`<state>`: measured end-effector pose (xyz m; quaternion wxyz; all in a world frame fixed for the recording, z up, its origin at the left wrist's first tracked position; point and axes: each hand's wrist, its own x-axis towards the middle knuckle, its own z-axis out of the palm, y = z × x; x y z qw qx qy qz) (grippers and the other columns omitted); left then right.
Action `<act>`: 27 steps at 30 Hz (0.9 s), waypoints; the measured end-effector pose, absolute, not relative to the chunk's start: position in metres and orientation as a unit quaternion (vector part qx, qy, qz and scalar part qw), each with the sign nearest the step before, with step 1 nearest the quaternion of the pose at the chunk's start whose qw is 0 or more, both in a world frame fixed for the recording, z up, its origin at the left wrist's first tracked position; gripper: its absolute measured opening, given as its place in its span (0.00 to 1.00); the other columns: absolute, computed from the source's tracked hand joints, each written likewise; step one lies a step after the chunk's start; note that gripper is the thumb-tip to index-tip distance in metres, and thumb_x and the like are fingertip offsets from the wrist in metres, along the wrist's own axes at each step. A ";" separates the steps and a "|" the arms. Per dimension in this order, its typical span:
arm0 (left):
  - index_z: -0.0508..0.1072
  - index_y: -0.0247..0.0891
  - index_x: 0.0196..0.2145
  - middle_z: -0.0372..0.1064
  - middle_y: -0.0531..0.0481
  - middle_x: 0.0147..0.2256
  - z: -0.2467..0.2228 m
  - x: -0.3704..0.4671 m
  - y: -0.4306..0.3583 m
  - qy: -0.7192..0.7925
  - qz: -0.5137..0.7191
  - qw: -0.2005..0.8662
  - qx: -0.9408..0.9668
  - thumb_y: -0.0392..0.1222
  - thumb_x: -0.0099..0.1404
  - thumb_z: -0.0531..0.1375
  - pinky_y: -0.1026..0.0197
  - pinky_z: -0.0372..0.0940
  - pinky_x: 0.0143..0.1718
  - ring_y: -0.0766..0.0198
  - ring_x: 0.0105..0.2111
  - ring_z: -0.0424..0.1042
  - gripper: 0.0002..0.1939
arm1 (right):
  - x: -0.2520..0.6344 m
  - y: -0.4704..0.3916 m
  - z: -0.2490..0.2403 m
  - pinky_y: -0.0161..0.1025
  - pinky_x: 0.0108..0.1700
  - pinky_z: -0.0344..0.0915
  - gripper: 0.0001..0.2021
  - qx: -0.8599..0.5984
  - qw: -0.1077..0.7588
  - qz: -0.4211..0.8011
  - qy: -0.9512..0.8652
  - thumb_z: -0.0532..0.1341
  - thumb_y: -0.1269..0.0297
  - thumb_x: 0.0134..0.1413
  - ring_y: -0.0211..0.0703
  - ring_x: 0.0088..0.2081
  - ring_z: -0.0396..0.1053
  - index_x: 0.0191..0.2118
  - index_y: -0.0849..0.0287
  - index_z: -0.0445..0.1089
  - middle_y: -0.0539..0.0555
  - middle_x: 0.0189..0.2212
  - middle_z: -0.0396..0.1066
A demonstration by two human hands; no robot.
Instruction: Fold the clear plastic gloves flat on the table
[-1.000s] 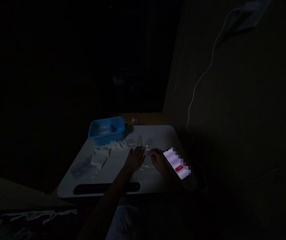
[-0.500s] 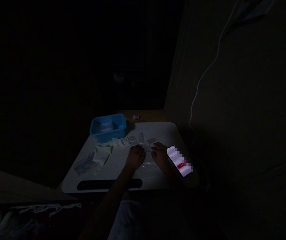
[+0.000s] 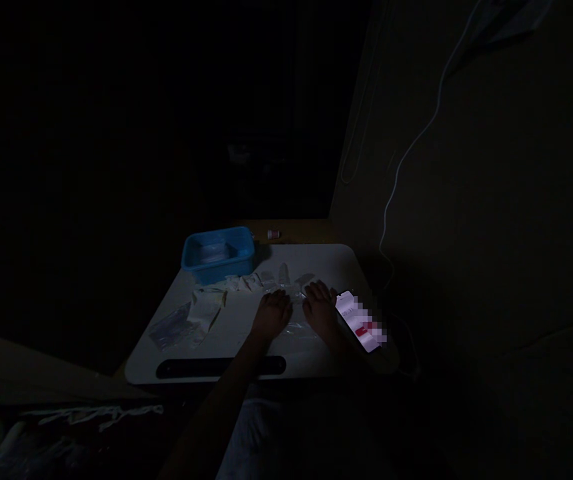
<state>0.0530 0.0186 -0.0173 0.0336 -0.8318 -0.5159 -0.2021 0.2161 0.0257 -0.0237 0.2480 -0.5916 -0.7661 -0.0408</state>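
My left hand lies palm down on a sheet of clear plastic, its fingers stretched forward and slightly bent. On the plastic's right side rests my right hand, also palm down with fingers spread. Just beyond the fingertips stand out pale, finger-like shapes of thin see-through material, perhaps part of the same plastic. Dim light hides the exact edges. A phone with a lit screen lies right beside my right hand.
A blue basin with something pale inside stands at the table's back left. Crumpled white wrappers and a purplish packet lie at left. A small white-and-red container sits behind. A white cable hangs along the right wall.
My right hand's fingers have lifted and spread a little on the plastic. My left hand stays nearly in place. The view has shifted slightly.
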 end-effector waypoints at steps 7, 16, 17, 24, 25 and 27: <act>0.68 0.34 0.47 0.66 0.41 0.50 -0.017 0.053 0.019 -0.520 -0.187 0.041 -0.832 0.41 0.65 0.46 0.52 0.57 0.51 0.57 0.52 0.62 0.18 | 0.210 0.033 -0.021 0.58 0.57 0.35 0.19 -0.580 0.233 -0.063 -0.778 0.47 0.61 0.59 0.52 0.58 0.50 0.55 0.52 0.59 0.55 0.53 0.63; 0.66 0.34 0.49 0.65 0.41 0.51 -0.020 0.054 0.020 -0.519 -0.193 0.035 -0.832 0.43 0.66 0.45 0.51 0.56 0.52 0.56 0.53 0.60 0.19 | 0.207 0.048 -0.021 0.61 0.57 0.34 0.19 -0.604 0.217 -0.057 -0.764 0.44 0.61 0.60 0.53 0.58 0.50 0.50 0.59 0.65 0.58 0.51 0.65; 0.67 0.33 0.49 0.65 0.41 0.51 -0.020 0.054 0.021 -0.522 -0.191 0.035 -0.831 0.43 0.66 0.45 0.51 0.56 0.52 0.56 0.53 0.60 0.19 | 0.208 0.048 -0.021 0.61 0.57 0.34 0.19 -0.610 0.218 -0.057 -0.760 0.45 0.62 0.60 0.54 0.58 0.49 0.50 0.60 0.64 0.59 0.52 0.65; 0.67 0.34 0.48 0.64 0.41 0.51 -0.021 0.053 0.020 -0.517 -0.193 0.038 -0.833 0.43 0.65 0.46 0.51 0.56 0.52 0.56 0.53 0.60 0.19 | 0.216 0.036 -0.023 0.54 0.58 0.37 0.19 -0.569 0.209 -0.052 -0.794 0.47 0.66 0.57 0.49 0.60 0.49 0.53 0.61 0.62 0.59 0.54 0.62; 0.67 0.35 0.48 0.64 0.41 0.51 -0.021 0.053 0.020 -0.515 -0.195 0.038 -0.834 0.43 0.65 0.46 0.51 0.56 0.52 0.56 0.53 0.60 0.19 | 0.216 0.034 -0.025 0.53 0.59 0.37 0.19 -0.548 0.204 -0.051 -0.810 0.47 0.65 0.58 0.47 0.60 0.49 0.53 0.60 0.62 0.58 0.54 0.62; 0.65 0.36 0.50 0.64 0.41 0.51 -0.021 0.053 0.020 -0.515 -0.197 0.038 -0.833 0.42 0.65 0.46 0.51 0.56 0.52 0.56 0.53 0.60 0.19 | 0.217 0.030 -0.026 0.52 0.59 0.38 0.18 -0.526 0.195 -0.047 -0.827 0.47 0.65 0.58 0.46 0.60 0.50 0.51 0.58 0.63 0.57 0.54 0.63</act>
